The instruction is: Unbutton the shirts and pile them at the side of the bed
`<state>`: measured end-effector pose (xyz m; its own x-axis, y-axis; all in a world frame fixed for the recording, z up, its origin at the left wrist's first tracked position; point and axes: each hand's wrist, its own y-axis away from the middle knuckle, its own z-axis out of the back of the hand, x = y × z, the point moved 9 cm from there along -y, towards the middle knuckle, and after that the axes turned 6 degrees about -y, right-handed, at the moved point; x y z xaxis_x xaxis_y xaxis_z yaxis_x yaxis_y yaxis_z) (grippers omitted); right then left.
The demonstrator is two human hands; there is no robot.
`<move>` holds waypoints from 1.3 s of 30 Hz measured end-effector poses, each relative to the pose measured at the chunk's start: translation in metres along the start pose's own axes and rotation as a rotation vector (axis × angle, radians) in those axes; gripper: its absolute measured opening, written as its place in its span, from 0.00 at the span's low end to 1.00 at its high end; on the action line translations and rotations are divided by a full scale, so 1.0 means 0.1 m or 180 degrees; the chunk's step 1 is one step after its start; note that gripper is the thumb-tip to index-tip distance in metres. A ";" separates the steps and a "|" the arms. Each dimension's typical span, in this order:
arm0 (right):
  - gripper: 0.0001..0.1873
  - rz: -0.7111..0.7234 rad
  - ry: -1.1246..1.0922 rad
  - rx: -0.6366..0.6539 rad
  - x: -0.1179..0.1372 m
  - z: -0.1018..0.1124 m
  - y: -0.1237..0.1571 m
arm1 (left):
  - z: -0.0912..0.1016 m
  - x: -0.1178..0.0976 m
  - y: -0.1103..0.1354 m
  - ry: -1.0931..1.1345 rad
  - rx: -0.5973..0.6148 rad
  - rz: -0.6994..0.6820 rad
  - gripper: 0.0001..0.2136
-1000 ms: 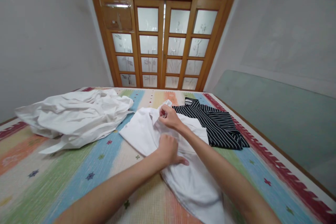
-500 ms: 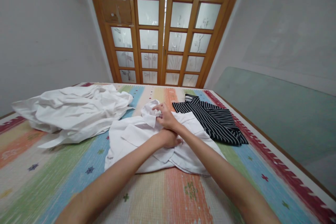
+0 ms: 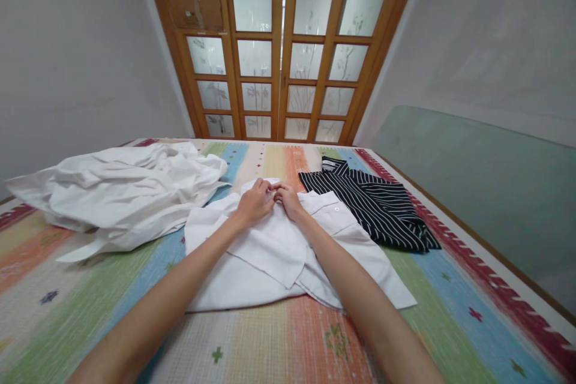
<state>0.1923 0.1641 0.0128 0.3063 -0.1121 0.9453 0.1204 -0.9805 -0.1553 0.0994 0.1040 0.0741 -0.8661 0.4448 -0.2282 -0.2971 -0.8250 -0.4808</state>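
Observation:
A white shirt (image 3: 270,252) lies spread on a bed covered by a colourful striped mat (image 3: 112,306). My left hand (image 3: 252,201) and my right hand (image 3: 287,198) meet at the shirt's collar at its far edge, and both pinch the fabric there. My forearms reach across the shirt from the near edge. The shirt's front flaps overlap in the middle, and a button shows near its right shoulder.
A crumpled pile of white cloth (image 3: 117,192) lies to the left. On the right lies a folded black shirt with white stripes (image 3: 373,204). Wooden doors with frosted glass panes (image 3: 279,54) stand beyond the bed. The bed's right edge runs beside a pale green wall panel (image 3: 472,192).
The white shirt has been turned and laid flatter. My left hand has moved up from the shirt's middle to the collar, beside my right hand.

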 end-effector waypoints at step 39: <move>0.11 0.0293 0.0997 0.0109 0.02 0.00 -0.11 | -0.18 0.46 -0.01 0.0775 -0.0460 0.0515 0.06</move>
<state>0.1921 0.1746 0.0167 0.0126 -0.2494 0.9683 0.1391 -0.9585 -0.2487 0.0668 0.1314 0.0483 -0.7705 0.3967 -0.4989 -0.0882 -0.8416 -0.5329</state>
